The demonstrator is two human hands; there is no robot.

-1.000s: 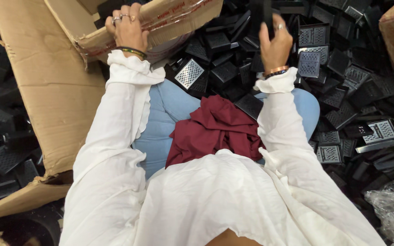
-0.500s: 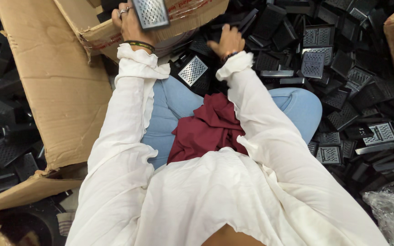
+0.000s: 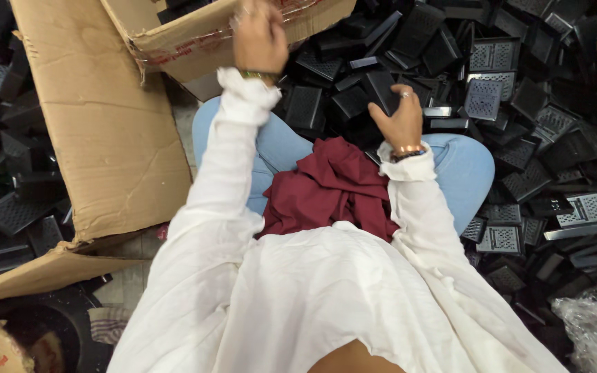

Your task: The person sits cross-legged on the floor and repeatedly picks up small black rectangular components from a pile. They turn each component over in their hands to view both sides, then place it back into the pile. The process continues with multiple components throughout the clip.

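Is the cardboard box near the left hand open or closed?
Open. The cardboard box has its flaps spread outward, and dark parts show inside at its top edge. The left hand is raised over its flap.

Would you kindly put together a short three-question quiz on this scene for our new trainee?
1. True or false: the right hand grips a black rectangular part from the pile.
2. What is the left hand raised over? A) a cardboard box B) a metal bucket C) a glass jar
3. Fill in: the cloth lying on the person's lap is dark ____.

Key: 1 true; 2 A; 3 red. Whether the left hand holds anything is too blurred to tell.
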